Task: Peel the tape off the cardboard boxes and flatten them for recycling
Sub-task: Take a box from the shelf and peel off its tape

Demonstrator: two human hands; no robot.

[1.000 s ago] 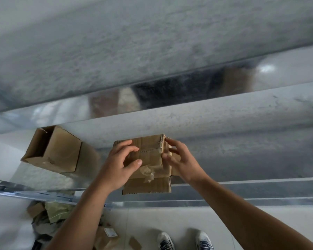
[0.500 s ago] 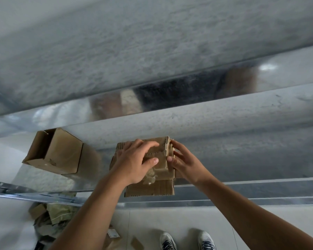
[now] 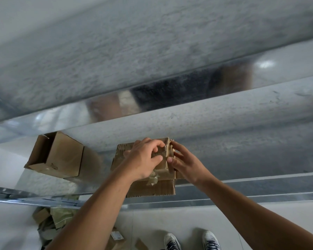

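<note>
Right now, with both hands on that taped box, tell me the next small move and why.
Probably pinch the tape on top with the left hand and pull it back toward you, while the right hand steadies the box. The left fingertips sit on the clear strip by the top edge, a loosened tail already hangs in front, and the flaps look closed.

A galvanised metal shelf (image 3: 224,127) is seen spanning the frame, its front rail (image 3: 242,197) running across the lower part. A pair of white sneakers (image 3: 192,240) is visible on the pale floor (image 3: 170,221) at lower centre.
</note>
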